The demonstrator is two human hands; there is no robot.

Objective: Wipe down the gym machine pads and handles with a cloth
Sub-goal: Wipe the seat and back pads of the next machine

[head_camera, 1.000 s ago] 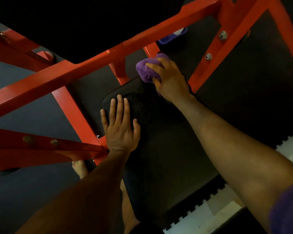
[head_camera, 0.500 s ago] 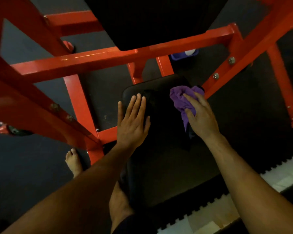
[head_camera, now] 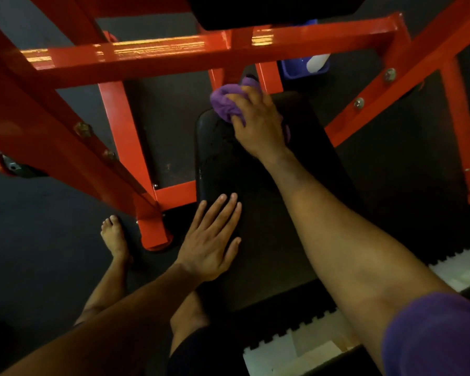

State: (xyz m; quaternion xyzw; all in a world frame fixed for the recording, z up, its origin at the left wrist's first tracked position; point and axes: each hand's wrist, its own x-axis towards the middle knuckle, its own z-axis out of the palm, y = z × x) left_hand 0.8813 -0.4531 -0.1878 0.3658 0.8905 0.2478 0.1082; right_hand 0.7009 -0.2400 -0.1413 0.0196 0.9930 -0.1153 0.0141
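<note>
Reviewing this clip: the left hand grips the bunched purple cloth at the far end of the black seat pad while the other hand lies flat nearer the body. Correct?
Not quite. The head view shows the right hand gripping the bunched purple cloth at the far end of the black seat pad; the left hand lies flat nearer the body.

Most of the cloth (head_camera: pixel 224 104) is buried under the right hand (head_camera: pixel 258 128), so can't really tell how it's folded. The upper pad (head_camera: pixel 269 12) gets chopped by the top edge. The blue tub (head_camera: pixel 296 69) sits half behind the red frame (head_camera: pixel 174 54), and the white thing in it is too blurry to name. The pad's (head_camera: pixel 258 185) near end disappears under both arms.
</note>
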